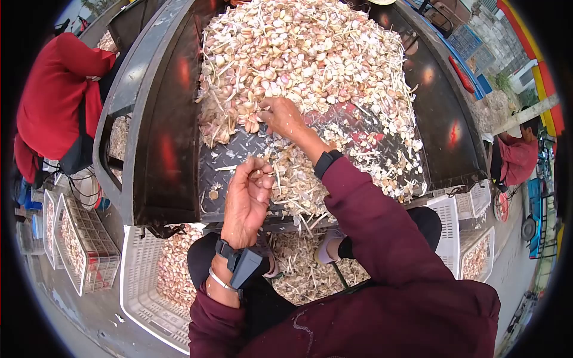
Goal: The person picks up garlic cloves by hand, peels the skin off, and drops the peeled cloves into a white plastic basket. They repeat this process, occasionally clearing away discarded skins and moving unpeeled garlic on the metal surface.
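Observation:
A big heap of garlic cloves [298, 48] with bits of dry stalk covers the back of a dark metal truck bed. My right hand [283, 118] is at the heap's near edge, its fingers bent together against the cloves; what they pinch is hidden. Closer to me, my left hand [248, 197] is turned partly palm up above the bed's front edge with its fingers curled in. Whatever lies inside those fingers cannot be made out. Loose papery garlic skins [295, 173] are spread beside and between my hands on the patterned metal floor [233, 156].
Black side walls [170, 137] flank the bed. Below left stands a white plastic crate [140, 286] of cloves, with another crate [89, 250] farther out. More skins [310, 262] lie between my feet. People in red sit at left [57, 101] and right [518, 158].

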Demonstrator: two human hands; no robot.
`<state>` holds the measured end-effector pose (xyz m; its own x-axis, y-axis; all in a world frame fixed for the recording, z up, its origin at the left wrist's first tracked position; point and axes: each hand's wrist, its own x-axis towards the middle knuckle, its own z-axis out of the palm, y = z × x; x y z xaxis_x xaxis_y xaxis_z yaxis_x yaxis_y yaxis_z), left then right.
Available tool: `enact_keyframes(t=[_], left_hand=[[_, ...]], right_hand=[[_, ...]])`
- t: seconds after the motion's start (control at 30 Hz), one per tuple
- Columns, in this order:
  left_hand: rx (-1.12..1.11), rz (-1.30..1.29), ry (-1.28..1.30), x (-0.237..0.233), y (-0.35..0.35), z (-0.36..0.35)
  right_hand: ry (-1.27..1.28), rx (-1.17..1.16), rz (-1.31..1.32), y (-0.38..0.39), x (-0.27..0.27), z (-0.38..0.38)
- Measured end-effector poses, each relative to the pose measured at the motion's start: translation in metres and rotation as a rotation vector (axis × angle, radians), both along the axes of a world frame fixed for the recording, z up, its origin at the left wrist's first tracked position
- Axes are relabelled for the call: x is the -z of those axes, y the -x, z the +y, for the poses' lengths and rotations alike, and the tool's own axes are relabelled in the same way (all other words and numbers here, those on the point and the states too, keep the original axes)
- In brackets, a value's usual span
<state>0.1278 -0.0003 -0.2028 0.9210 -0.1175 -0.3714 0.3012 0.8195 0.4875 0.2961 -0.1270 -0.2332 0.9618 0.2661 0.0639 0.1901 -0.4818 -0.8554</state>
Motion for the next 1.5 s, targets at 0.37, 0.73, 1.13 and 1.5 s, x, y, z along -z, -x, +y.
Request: enact_keyframes(t=[0.37,0.73,1.13,1.5], left_hand=[[-0.080,-0.039,-0.156,0.000,-0.002,0.005],[-0.075,-0.203,-0.619,-0.023,0.005,-0.002],[-0.046,-0.365,-0.407,-0.051,0.029,-0.005],[-0.335,-1.568,-0.667,-0.119,0.098,-0.020]], right_hand=[[0.244,-0.279,-0.340,0.022,-0.016,-0.010],[0.150,-0.502,-0.613,0.106,-0.080,-0.033],[-0.973,-0.370,0.489,0.139,-0.095,-0.041],[-1.209,-1.269,0.011,0.179,-0.190,-0.047]])
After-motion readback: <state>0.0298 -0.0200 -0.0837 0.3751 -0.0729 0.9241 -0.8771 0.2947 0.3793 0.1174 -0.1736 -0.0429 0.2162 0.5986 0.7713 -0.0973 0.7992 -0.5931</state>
